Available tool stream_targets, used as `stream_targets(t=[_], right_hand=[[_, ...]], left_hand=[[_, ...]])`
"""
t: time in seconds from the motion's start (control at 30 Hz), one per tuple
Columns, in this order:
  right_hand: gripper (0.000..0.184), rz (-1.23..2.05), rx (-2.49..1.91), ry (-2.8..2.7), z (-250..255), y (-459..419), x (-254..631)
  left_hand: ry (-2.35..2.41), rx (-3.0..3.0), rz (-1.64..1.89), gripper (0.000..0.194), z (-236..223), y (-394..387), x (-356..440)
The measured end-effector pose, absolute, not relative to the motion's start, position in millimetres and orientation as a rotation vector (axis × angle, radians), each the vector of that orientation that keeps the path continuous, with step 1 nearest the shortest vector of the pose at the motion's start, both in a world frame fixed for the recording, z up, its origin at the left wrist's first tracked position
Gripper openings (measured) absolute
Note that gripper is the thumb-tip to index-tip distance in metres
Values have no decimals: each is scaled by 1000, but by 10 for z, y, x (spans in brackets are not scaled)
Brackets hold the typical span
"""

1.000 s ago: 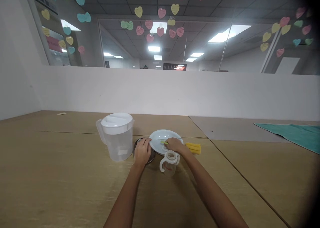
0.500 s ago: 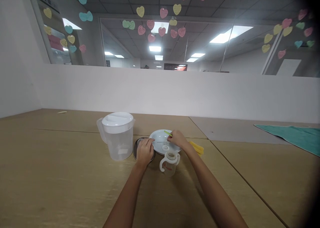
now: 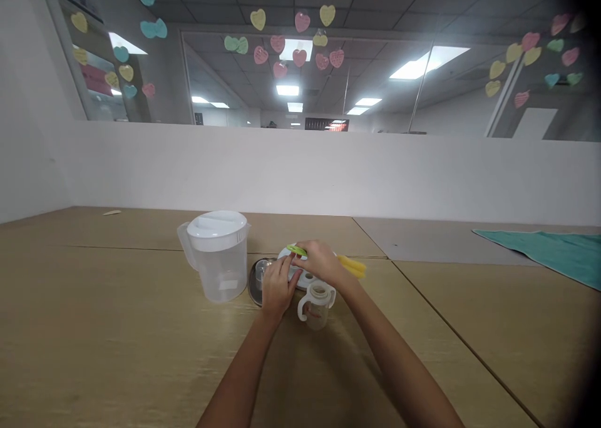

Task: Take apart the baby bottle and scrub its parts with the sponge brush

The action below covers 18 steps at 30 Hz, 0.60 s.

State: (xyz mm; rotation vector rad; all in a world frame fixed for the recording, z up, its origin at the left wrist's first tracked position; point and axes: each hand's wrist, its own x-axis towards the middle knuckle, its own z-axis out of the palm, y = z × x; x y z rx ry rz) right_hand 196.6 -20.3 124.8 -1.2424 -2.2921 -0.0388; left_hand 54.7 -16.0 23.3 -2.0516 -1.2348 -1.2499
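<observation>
Over the white plate (image 3: 282, 253), my two hands are close together, fingertips nearly meeting. My right hand (image 3: 320, 264) is closed round a slim bright green tool (image 3: 297, 250), whose working end is hidden. My left hand (image 3: 278, 287) has its fingers and thumb curled inward near the right fingertips; whatever is between them is too small to make out. Just in front of the plate stands a clear bottle (image 3: 316, 315) with two white handles and no lid on its mouth. A small white ring (image 3: 308, 278) lies on the plate's near side.
Left of my hands stands a translucent lidded pitcher (image 3: 220, 259). A dark round tray (image 3: 254, 287) holding a clear piece (image 3: 261, 270) is partly behind my left hand. Yellow cloth-like material (image 3: 353, 266) lies beyond my right wrist. A teal cloth (image 3: 554, 249) is far right.
My left hand has moved right, off the tray's edge to the plate. My right hand has shifted left with the green tool, which is now turned to show a wider end.
</observation>
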Motion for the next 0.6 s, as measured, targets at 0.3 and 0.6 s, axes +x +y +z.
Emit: stream_targets(t=[0.3,0.6], right_hand=[[39,-20,-1209,-2126,1427,-351,2038],[68,145,-1146,-1521,1564,-440,2369]], left_hand=[[-1399,-1911,-1413,31,257,-172,543],[-1367,-2070,-1677,24,249,-148,572]])
